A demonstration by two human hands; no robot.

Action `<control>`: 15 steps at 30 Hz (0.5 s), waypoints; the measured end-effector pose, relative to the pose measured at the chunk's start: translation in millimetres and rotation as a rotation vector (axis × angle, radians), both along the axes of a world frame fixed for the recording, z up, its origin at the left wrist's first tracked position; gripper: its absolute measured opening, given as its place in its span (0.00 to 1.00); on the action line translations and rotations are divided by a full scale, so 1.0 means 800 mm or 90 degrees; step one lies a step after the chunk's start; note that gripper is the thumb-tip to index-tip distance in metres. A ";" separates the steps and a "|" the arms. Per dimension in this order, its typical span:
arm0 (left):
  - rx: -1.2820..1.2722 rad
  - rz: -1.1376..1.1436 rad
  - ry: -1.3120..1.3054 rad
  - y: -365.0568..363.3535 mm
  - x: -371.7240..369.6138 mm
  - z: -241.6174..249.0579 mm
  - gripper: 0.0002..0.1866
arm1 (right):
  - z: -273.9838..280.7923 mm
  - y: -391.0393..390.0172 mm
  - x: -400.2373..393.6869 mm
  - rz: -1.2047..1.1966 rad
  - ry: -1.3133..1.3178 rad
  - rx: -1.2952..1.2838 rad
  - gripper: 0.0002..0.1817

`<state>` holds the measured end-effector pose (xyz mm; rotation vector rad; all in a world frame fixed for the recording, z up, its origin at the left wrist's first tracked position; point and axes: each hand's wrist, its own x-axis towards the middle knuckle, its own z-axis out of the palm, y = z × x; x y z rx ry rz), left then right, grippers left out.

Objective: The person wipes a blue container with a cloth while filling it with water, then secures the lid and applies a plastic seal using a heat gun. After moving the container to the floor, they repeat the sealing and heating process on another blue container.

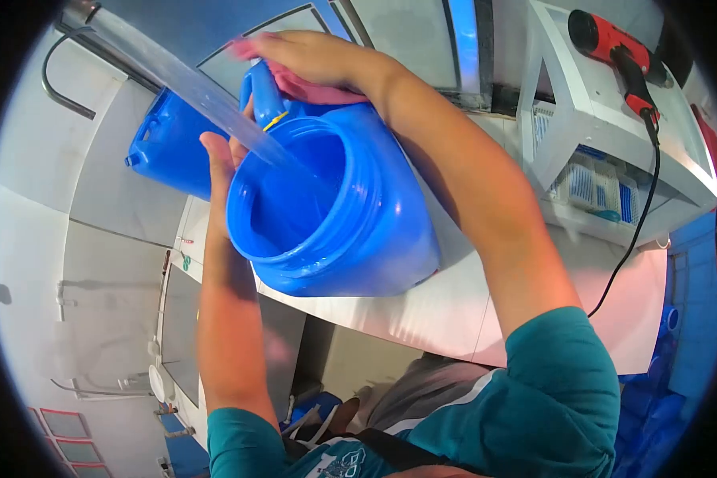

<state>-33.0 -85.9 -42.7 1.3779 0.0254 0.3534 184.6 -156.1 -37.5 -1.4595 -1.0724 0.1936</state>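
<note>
A blue plastic drum (390, 215) with a wide, uncapped mouth lies tilted toward me on the white counter. My left hand (229, 151) supports it beside the rim, thumb sticking up and fingers partly hidden behind the neck. On the far side, my right hand (307, 57) presses a pink cloth (315, 89) against the drum near its moulded handle (264, 94); the fingertips are blurred. A yellow tie (276, 121) sits by the handle. Into the mouth runs a clear tube or stream (183, 84) from a metal fitting (81, 11) at upper left.
Another blue container (167, 143) stands behind on the left. On the right, a white shelf unit (550, 48) carries a red and black heat gun (617, 56), its black cord (645, 199) hanging over the counter (534, 295). Blue containers (653, 398) are at lower right.
</note>
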 end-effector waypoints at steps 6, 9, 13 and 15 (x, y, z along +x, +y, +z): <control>0.013 -0.041 0.012 0.017 -0.001 -0.005 0.57 | -0.073 -0.019 0.007 0.223 0.258 0.150 0.28; 0.007 -0.061 0.010 0.015 0.002 -0.005 0.57 | -0.184 -0.075 -0.047 0.175 0.599 0.200 0.37; 0.011 -0.088 0.006 0.016 0.003 -0.003 0.56 | -0.180 -0.204 -0.205 0.045 0.877 0.066 0.46; -0.010 -0.077 0.000 0.018 0.003 -0.004 0.55 | -0.229 -0.228 -0.228 -0.005 0.590 0.027 0.45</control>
